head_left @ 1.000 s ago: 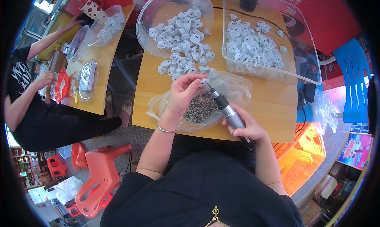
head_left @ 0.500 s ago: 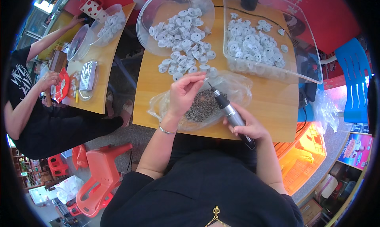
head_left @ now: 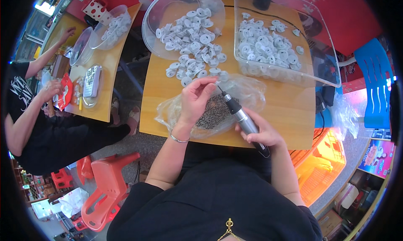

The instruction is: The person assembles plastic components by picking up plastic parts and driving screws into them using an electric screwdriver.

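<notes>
My right hand (head_left: 263, 131) is wrapped round a silver and black electric screwdriver (head_left: 247, 122). Its thin bit points up and to the left, with the tip close to my left fingertips. Pinched between the thumb and fingers of my left hand (head_left: 195, 100) is a small white plastic piece (head_left: 217, 83), mostly hidden by the fingers. Whether the bit touches it I cannot tell. Under both hands a clear plastic bag (head_left: 253, 89) lies spread on the table, with a heap of small dark screws (head_left: 213, 114) in it. Just beyond lie loose white round plastic parts (head_left: 195, 66).
A round clear tub (head_left: 152, 41) lies at the back, white parts spilling from it. A rectangular clear bin (head_left: 289, 68) of similar parts stands back right. At left a co-worker (head_left: 25, 89) sits by another table (head_left: 103, 94). An orange crate (head_left: 323, 169) and blue chair (head_left: 375, 85) are on the right.
My hands keep nearly the same pose, the bit tip still by the left fingertips. The co-worker's farther hand has come away from a dark object near the dotted cup. The view has shifted slightly.
</notes>
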### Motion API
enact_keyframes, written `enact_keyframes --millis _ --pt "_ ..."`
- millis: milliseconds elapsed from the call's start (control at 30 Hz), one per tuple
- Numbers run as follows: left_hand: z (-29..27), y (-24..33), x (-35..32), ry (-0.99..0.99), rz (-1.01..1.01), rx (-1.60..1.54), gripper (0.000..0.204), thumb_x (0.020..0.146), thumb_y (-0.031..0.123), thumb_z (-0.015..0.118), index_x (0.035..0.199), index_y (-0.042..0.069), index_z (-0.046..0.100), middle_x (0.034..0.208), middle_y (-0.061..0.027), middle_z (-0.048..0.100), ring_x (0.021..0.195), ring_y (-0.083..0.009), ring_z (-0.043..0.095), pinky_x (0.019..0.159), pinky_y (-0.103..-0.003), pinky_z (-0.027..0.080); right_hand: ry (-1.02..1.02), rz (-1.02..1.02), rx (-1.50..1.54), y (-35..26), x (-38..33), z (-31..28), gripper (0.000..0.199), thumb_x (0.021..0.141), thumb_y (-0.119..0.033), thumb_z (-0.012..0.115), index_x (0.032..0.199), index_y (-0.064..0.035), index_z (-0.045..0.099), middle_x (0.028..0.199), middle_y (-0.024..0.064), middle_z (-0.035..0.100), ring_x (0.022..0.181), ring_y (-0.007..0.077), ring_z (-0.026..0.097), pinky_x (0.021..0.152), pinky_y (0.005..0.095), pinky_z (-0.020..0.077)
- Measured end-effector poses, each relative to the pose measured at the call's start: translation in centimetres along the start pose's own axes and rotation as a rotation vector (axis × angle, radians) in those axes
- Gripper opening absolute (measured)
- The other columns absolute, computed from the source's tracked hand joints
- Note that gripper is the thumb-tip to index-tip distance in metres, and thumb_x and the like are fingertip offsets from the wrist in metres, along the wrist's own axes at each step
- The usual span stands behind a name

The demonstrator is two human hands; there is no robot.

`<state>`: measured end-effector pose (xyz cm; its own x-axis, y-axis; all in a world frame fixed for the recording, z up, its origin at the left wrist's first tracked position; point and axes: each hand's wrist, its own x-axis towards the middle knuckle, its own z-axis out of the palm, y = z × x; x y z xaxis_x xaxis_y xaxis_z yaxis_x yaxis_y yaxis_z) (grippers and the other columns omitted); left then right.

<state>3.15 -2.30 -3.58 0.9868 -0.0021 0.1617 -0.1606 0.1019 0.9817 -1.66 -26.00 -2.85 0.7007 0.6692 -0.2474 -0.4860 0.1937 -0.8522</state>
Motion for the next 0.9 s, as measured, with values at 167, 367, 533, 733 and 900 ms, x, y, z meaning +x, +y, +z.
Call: enact_keyframes --millis 167,367,533,733,900 --pt "-0.5 0.6 0.0 0.024 -0.03 -0.095 0.016 0.091 0.004 0.056 0.104 -0.004 0.06 0.111 -0.0162 0.062 0.102 -0.0183 0.06 0.088 -0.032 0.052 -0.009 -0.008 0.015 0.1 0.0 -0.1 0.1 0.065 -0.027 0.08 0.144 -0.0041 0.022 0.1 0.0123 0.055 0.073 0.0133 0.053 0.062 0.0232 0.044" --pt "-1.4 1.3 -0.8 0.022 0.001 -0.087 0.015 0.091 0.003 0.056 0.103 -0.004 0.06 0.111 -0.0154 0.062 0.103 -0.0186 0.06 0.088 -0.033 0.052 -0.014 0.006 0.033 -0.1 -0.2 -0.4 0.088 0.067 -0.004 0.066 0.144 -0.0056 0.024 0.103 0.0088 0.055 0.078 0.0118 0.052 0.07 0.0245 0.0462" --pt "-1.9 1.7 -1.3 -0.009 -0.082 -0.208 0.016 0.093 0.007 0.054 0.105 -0.003 0.058 0.111 -0.016 0.062 0.097 -0.0183 0.062 0.085 -0.033 0.053 -0.008 0.0 0.033 -0.1 -0.2 -0.3 0.088 0.066 -0.004 0.066 0.144 -0.005 0.025 0.103 0.009 0.055 0.077 0.0119 0.052 0.069 0.024 0.0455" --pt "-2.2 1.6 -1.4 -0.011 -0.14 -0.325 0.017 0.094 0.008 0.051 0.106 -0.002 0.057 0.11 -0.0176 0.062 0.095 -0.0194 0.063 0.085 -0.033 0.053 -0.001 -0.003 0.039 -0.2 -0.2 -0.2 0.088 0.066 -0.004 0.065 0.144 -0.0046 0.025 0.103 0.0091 0.055 0.077 0.0122 0.052 0.068 0.024 0.0453" --pt "-2.5 1.4 -1.9 -0.011 -0.142 -0.314 0.016 0.094 0.008 0.052 0.106 -0.002 0.057 0.11 -0.017 0.062 0.095 -0.0191 0.063 0.085 -0.033 0.053 0.004 0.0 0.032 -0.1 -0.1 -0.3 0.088 0.065 -0.003 0.064 0.144 -0.0041 0.025 0.102 0.009 0.055 0.078 0.0125 0.052 0.068 0.0245 0.0455"
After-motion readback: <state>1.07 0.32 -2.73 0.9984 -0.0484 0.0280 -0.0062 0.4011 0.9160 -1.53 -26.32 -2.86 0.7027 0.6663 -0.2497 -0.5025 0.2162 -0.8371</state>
